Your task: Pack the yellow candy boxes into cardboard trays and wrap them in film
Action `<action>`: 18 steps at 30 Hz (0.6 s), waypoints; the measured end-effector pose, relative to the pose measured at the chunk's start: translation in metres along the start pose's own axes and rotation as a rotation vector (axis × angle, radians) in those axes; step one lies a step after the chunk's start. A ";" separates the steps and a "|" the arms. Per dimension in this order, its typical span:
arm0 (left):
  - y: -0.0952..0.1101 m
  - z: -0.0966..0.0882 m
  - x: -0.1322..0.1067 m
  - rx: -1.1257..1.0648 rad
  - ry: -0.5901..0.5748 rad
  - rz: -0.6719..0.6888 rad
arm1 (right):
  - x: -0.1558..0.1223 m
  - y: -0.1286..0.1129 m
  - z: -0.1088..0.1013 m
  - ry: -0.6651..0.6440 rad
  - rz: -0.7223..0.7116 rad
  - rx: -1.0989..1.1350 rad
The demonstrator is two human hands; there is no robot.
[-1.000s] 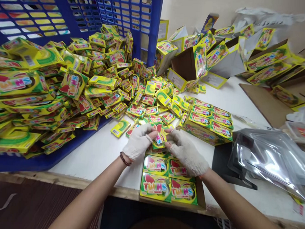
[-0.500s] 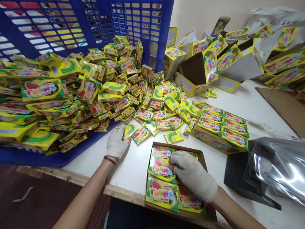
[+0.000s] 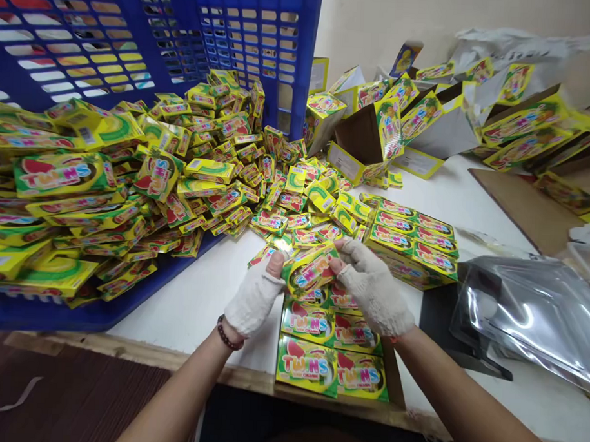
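Between my gloved hands, a small yellow-green TWINS box (image 3: 310,270) is held tilted above the far end of an open carton (image 3: 394,379). My left hand (image 3: 257,296) is closed at its left edge, thumb on top, its other fingers mostly hidden. Fingers and thumb of my right hand (image 3: 377,289) pinch its right side. In the carton, several matching boxes (image 3: 307,364) lie face up in two columns. Both gloves are white and leave the fingertips I can see bare.
On the left a blue plastic crate (image 3: 307,67) spills a heap of small boxes (image 3: 200,172) onto the white table (image 3: 195,301). To the right stand a filled display carton (image 3: 410,241), a black stand and clear plastic film (image 3: 529,306). Open printed cartons (image 3: 370,140) line the back.
My left hand has moved right from the loose boxes to the carton. My right hand has lifted off the packed boxes, and both hands now hold one small box. The view has shifted slightly.
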State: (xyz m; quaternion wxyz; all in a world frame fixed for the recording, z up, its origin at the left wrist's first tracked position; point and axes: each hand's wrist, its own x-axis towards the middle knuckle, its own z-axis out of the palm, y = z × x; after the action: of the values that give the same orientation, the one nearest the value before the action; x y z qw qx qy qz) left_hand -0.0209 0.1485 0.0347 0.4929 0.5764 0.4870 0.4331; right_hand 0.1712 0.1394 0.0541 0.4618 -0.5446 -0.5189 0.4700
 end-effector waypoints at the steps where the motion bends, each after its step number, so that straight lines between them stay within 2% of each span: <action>1: 0.002 -0.001 -0.001 0.096 -0.005 0.073 | -0.001 -0.001 -0.005 0.045 0.010 0.002; 3: 0.004 -0.002 -0.008 0.350 -0.099 0.251 | -0.003 -0.001 -0.016 0.124 0.028 -0.001; 6: 0.003 0.002 -0.025 0.766 -0.328 0.493 | -0.008 0.002 -0.030 0.113 0.075 -0.047; 8: -0.001 0.003 -0.034 0.900 -0.389 0.552 | -0.010 0.006 -0.036 0.077 0.082 -0.082; 9: -0.002 0.003 -0.037 0.896 -0.360 0.549 | -0.011 0.008 -0.038 0.069 0.075 -0.094; 13: 0.001 -0.005 -0.029 0.599 -0.018 0.432 | -0.011 0.006 -0.036 0.028 -0.040 -0.209; 14: 0.005 -0.005 -0.025 0.493 -0.010 0.372 | -0.011 0.003 -0.033 0.001 -0.089 -0.266; 16: 0.015 0.000 -0.017 0.264 -0.130 0.220 | -0.012 -0.003 -0.022 -0.002 -0.174 -0.312; 18: 0.024 0.010 -0.013 0.019 -0.220 0.092 | -0.014 -0.005 -0.009 0.043 -0.201 -0.210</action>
State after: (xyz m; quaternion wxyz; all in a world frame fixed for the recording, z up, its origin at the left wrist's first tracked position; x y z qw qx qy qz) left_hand -0.0102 0.1336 0.0571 0.5177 0.6468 0.4070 0.3847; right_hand 0.1789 0.1257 0.0611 0.4581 -0.5452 -0.6070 0.3528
